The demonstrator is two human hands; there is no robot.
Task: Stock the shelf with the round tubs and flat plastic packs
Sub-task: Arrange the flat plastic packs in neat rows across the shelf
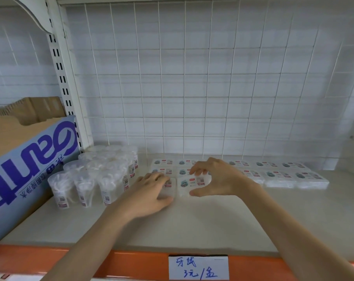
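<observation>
Body in view: two forearms and two hands, one person.
Left grip (151,191): bare hand, thumb and fingers visible, outline slightly soft with blur.
Right grip (214,177): bare hand, thumb and fingers visible, knuckles faintly marked.
Left forearm (103,230): bare along its whole visible length, slender, widening toward the lower frame edge.
Right forearm (293,230): likewise bare from wrist to frame edge, slender.
Nails: too blurred to describe.
Skin surface reads smooth at this resolution.
</observation>
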